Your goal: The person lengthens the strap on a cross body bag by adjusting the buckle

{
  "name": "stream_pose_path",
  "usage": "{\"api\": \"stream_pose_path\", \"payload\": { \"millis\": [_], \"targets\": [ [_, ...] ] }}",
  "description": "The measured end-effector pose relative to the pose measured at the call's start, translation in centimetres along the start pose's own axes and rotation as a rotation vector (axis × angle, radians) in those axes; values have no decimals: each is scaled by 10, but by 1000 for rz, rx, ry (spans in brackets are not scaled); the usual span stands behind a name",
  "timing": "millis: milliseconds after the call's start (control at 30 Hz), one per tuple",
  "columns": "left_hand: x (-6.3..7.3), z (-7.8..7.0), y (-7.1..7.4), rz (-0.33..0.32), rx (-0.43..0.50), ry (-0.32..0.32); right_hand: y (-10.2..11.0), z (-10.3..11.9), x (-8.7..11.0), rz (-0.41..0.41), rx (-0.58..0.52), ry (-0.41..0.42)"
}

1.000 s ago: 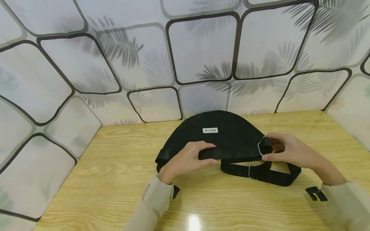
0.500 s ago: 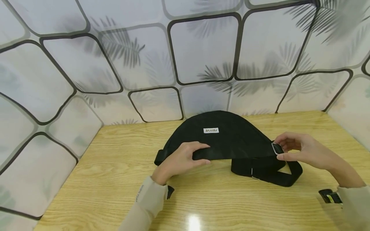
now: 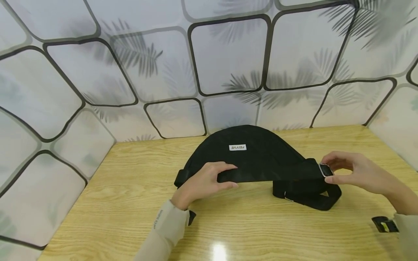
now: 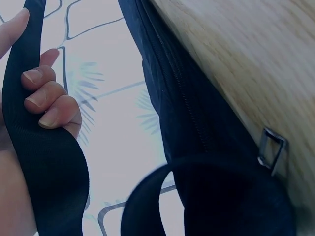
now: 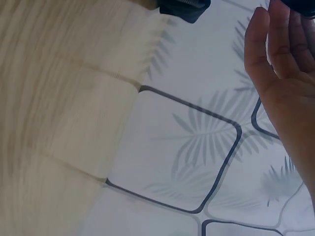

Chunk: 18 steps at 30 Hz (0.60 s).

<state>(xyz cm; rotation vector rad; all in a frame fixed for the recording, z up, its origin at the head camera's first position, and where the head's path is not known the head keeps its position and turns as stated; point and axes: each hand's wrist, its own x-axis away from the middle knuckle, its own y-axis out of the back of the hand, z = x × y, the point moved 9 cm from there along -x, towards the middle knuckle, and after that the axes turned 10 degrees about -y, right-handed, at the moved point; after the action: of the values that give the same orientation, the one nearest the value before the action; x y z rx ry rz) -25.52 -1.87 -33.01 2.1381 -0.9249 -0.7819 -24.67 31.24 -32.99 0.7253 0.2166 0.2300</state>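
Observation:
A black half-moon waist bag (image 3: 258, 145) lies near the back of the table, its white label upside down. My left hand (image 3: 205, 183) curls its fingers round the bag's wide strap, which runs along the near edge; the left wrist view shows this strap (image 4: 54, 162) through the fingers. At the bag's right end, my right hand (image 3: 359, 172) pinches the strap by its metal slider buckle (image 3: 325, 170). Below hangs a folded loop of strap (image 3: 313, 199) on the table. In the right wrist view, only part of a dark thing shows at the fingertips.
The wooden table (image 3: 130, 203) meets a patterned backdrop (image 3: 228, 58) close behind the bag. In the left wrist view, a metal ring (image 4: 272, 147) lies against the tabletop beside the bag's zipper.
My right hand has moved right, drawing the buckle and strap out past the bag's end. The strap loop below has narrowed. My left hand has shifted slightly left along the strap.

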Motion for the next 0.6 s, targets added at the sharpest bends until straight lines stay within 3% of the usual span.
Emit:
{"api": "stream_pose_path", "payload": {
  "millis": [167, 367, 600],
  "targets": [
    [4, 4, 1, 8, -9, 14, 6, -11, 4, -14, -28, 2],
    [8, 9, -6, 97, -103, 45, 0, -26, 7, 29, 23, -72],
    [7, 10, -10, 146, -199, 66, -11, -21, 2, 99, 133, 2]
  ]
}}
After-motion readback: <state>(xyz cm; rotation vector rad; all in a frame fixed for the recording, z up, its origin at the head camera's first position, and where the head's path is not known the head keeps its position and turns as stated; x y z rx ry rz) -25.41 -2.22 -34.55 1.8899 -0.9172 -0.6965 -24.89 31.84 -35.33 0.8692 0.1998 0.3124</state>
